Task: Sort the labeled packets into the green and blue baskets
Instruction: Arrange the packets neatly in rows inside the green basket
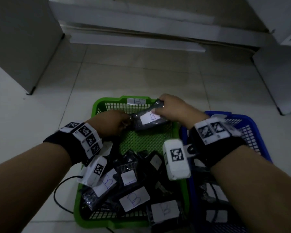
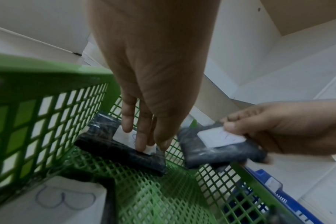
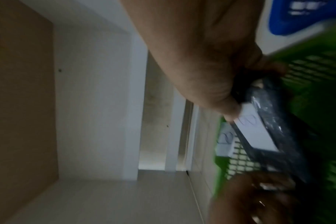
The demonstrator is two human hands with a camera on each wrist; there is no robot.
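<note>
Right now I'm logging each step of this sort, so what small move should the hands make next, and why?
Probably the right hand should lower the packet it grips and let go. Its white label reads B, matching the B tag on the green basket, and it already hangs over that basket's bare mesh, beside the packet under the left hand.

dim, flat light over a pale tiled floor (image 1: 141, 73), grout lines running across it. a white cabinet (image 1: 22, 42) stands at the left, more white furniture (image 1: 280, 73) at the right, and a long white baseboard ledge (image 1: 136, 41) runs along the far wall between them.
</note>
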